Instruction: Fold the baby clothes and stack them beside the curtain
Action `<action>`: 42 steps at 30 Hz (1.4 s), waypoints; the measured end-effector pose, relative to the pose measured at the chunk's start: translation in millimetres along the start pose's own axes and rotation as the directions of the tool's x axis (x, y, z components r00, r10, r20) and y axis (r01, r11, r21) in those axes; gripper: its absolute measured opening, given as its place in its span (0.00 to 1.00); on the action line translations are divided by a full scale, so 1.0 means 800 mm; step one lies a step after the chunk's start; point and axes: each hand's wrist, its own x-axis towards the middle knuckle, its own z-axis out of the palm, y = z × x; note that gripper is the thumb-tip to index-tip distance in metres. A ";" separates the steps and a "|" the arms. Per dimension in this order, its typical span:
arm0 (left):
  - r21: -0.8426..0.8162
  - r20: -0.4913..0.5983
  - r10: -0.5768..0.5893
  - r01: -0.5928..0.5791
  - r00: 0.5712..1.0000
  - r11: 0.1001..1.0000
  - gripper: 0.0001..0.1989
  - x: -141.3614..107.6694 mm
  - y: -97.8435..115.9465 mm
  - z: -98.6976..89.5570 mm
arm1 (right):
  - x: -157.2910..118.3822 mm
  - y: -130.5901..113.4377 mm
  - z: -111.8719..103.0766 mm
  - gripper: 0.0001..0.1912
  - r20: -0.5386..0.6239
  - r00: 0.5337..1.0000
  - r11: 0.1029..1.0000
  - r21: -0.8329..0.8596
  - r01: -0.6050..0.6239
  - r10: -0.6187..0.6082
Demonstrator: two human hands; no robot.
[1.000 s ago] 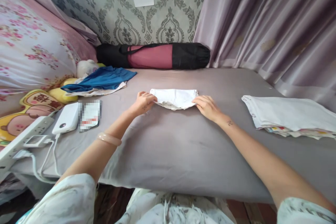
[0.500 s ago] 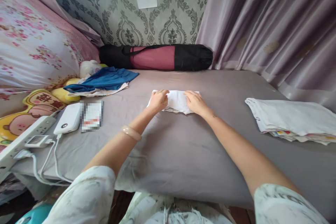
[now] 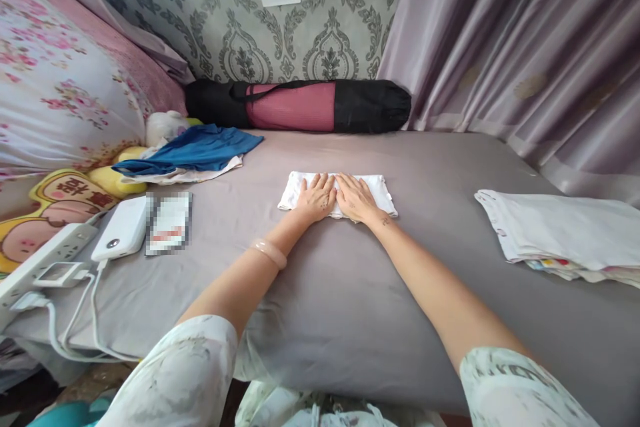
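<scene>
A folded white cloth (image 3: 383,192), perhaps a garment, lies flat on the grey bed sheet (image 3: 340,293) in front of me. My left hand (image 3: 319,197) rests palm down on its middle, fingers stretched out. Beside it, my right hand (image 3: 354,197) also presses flat on the cloth, with its fingers extended. The two hands almost touch at the centre. Part of the cloth is hidden beneath them, while both its ends show. A pale bangle (image 3: 270,253) circles my left forearm.
At right lies a stack of folded white cloths (image 3: 570,227). A blue garment (image 3: 200,147) is at back left, near plush toys. A power bank (image 3: 123,227), a blurred packet (image 3: 169,223) and a power strip (image 3: 50,260) sit left. A black-and-red rolled bag (image 3: 295,107) lies along the wall.
Both hands have moved inward from the cloth's ends to its middle and flattened out on it. The cloth now looks flatter and wider. The camera view has shifted slightly.
</scene>
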 end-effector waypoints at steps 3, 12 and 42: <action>-0.022 0.003 -0.022 0.022 1.000 1.000 0.27 0.003 -0.001 0.001 | -0.001 -0.003 0.000 0.29 -0.025 0.999 1.000 -0.015 -0.021 0.020; -0.020 -0.031 -0.122 0.122 0.992 0.992 0.29 0.000 -0.002 0.001 | 0.001 -0.006 0.005 0.31 -0.050 0.953 0.954 -0.009 -0.299 0.298; 0.051 0.011 -0.130 0.129 0.991 0.990 0.32 -0.012 -0.072 -0.015 | -0.023 0.057 -0.028 0.34 0.117 0.958 0.965 -0.028 -0.259 0.260</action>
